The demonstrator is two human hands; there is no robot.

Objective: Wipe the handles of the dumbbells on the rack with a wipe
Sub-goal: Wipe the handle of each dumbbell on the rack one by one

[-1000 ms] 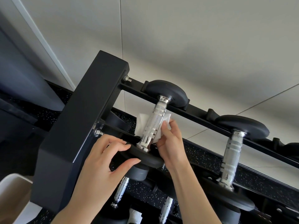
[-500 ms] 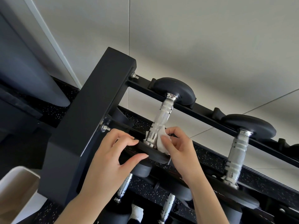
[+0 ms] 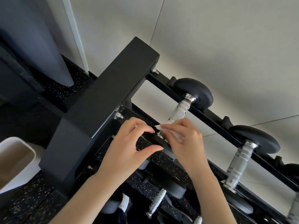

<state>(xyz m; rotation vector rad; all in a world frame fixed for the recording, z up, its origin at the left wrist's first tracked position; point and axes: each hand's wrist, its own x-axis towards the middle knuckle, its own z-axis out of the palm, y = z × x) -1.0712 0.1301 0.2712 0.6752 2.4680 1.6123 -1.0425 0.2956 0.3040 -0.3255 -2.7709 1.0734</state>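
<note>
The person's right hand (image 3: pixel 182 143) is pinching a crumpled white wipe (image 3: pixel 161 127) between curled fingers at the near end of the knurled silver handle (image 3: pixel 178 111) of a black round-headed dumbbell (image 3: pixel 193 92), which is lying across the top tier of the black metal rack (image 3: pixel 103 110). The left hand (image 3: pixel 131 151) is hovering just beside it, index finger and thumb curved with a gap between them, gripping nothing. A second black dumbbell with a silver handle (image 3: pixel 239 162) is sitting further right on the same tier.

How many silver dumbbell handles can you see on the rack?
6, maybe more hidden: top rail, one by the hands and one further right; lower tier, three; one blurred at the right edge.
</note>
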